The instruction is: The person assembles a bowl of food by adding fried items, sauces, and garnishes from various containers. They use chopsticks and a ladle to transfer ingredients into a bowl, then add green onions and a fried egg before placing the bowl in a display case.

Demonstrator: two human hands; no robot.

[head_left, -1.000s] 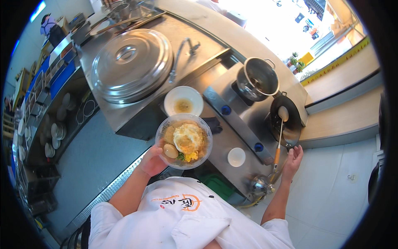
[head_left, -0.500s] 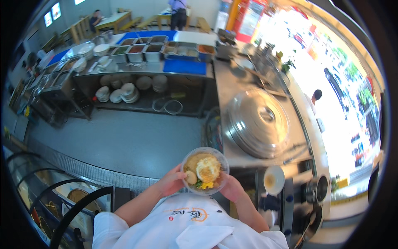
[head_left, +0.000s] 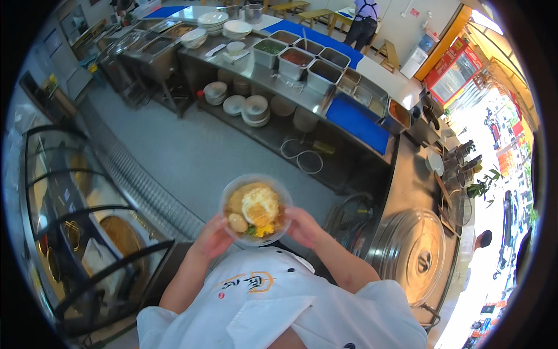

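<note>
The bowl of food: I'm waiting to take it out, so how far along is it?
Done: the clear bowl is filled, with a fried egg, a whole egg and greens on top. In hand: the left hand and right hand hold it by its sides at chest height, over the floor, away from the steel counter. Left: it has not yet been set down anywhere, and no lid is on it.

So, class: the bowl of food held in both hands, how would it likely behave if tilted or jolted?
The bowl looks full, so it is probably fairly heavy and apt to spill. The fried egg on top may slide. Left hand and right hand steady it.
</note>
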